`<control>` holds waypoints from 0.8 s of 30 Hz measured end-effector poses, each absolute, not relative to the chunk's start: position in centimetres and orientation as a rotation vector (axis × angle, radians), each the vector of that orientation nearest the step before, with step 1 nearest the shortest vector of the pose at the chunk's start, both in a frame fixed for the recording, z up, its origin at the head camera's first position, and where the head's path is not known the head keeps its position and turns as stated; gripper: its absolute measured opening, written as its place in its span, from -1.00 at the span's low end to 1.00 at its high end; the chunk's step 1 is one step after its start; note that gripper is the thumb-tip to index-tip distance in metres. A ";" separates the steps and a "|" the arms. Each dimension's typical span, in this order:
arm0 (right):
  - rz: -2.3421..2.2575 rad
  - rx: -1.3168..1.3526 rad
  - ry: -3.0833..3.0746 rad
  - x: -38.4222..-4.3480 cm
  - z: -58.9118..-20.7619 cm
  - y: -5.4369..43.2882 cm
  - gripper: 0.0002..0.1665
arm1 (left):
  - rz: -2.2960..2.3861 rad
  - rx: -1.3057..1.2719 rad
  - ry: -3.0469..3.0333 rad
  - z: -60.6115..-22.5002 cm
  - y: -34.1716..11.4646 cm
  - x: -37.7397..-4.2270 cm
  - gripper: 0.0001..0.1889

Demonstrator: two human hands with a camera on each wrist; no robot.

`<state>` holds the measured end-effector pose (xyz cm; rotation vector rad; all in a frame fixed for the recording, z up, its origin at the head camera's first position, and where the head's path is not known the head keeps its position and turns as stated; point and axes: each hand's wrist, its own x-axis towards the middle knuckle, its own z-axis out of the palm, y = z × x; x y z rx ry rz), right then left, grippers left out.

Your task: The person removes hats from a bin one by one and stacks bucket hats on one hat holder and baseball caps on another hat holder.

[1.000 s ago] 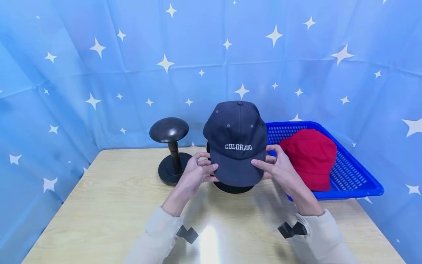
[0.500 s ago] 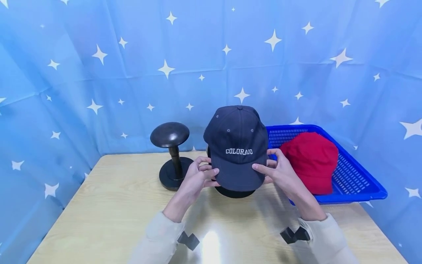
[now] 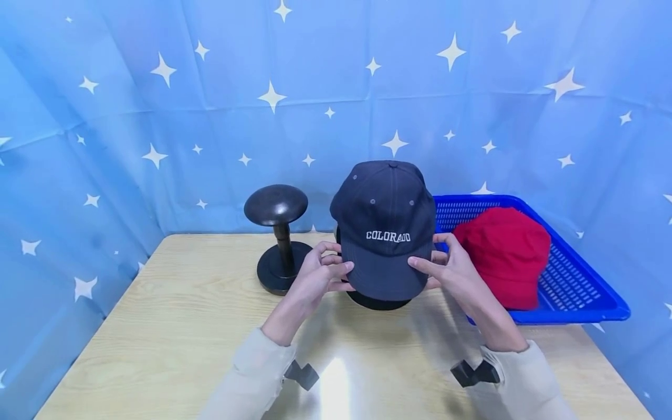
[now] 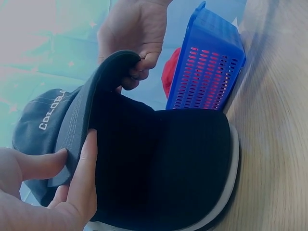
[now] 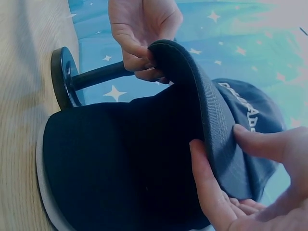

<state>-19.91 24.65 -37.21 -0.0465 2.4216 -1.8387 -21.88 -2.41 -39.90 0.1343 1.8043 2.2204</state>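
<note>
A dark navy baseball cap (image 3: 385,201) with white COLORADO lettering faces me in the head view, brim tilted down. My left hand (image 3: 315,271) pinches the brim's left edge, thumb on top and fingers beneath. At the right edge my right hand (image 3: 455,269) grips it the same way. Both wrist views look under the brim. Below the cap, a broad dark piece with a pale rim (image 4: 192,159) curves out close over the table, shaped like another brim; most of it is hidden from the head view by the cap. What supports it is hidden.
A black stand with a domed top (image 3: 275,204) and round base stands left of the cap. To the right, a blue plastic basket (image 3: 577,318) holds a red bucket hat (image 3: 504,256). Both are on the wooden table (image 3: 173,326), before a blue star-patterned curtain (image 3: 220,128).
The head view has shifted slightly. Both hands keep their hold on the cap's brim, and the cap has not visibly moved relative to the stand and basket.
</note>
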 end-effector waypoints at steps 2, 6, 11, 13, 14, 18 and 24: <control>-1.836 -0.041 2.426 -19.8 -37.3 24.7 -0.05 | 2.217 0.134 1.807 -39.9 -2.3 -21.8 -0.63; -1.849 -0.052 2.431 -19.7 -37.4 24.7 -0.04 | 2.216 0.120 1.816 -40.0 -2.2 -21.7 -0.63; -1.885 -0.067 2.422 -19.7 -37.5 24.8 -0.09 | 2.214 0.126 1.812 -40.1 -2.2 -21.7 -0.62; -1.893 -0.067 2.419 -19.7 -37.6 24.9 -0.11 | 2.214 0.133 1.807 -40.2 -2.1 -21.7 -0.61; -1.894 -0.069 2.415 -19.7 -37.6 24.9 -0.11 | 2.211 0.134 1.808 -40.3 -2.1 -21.7 -0.62; -1.882 -0.088 2.409 -19.8 -37.8 25.0 -0.12 | 2.202 0.133 1.831 -40.5 -2.0 -21.7 -0.62; -1.849 -0.107 2.395 -20.1 -38.0 25.2 -0.16 | 2.122 0.145 1.891 -41.3 -1.9 -22.1 -0.66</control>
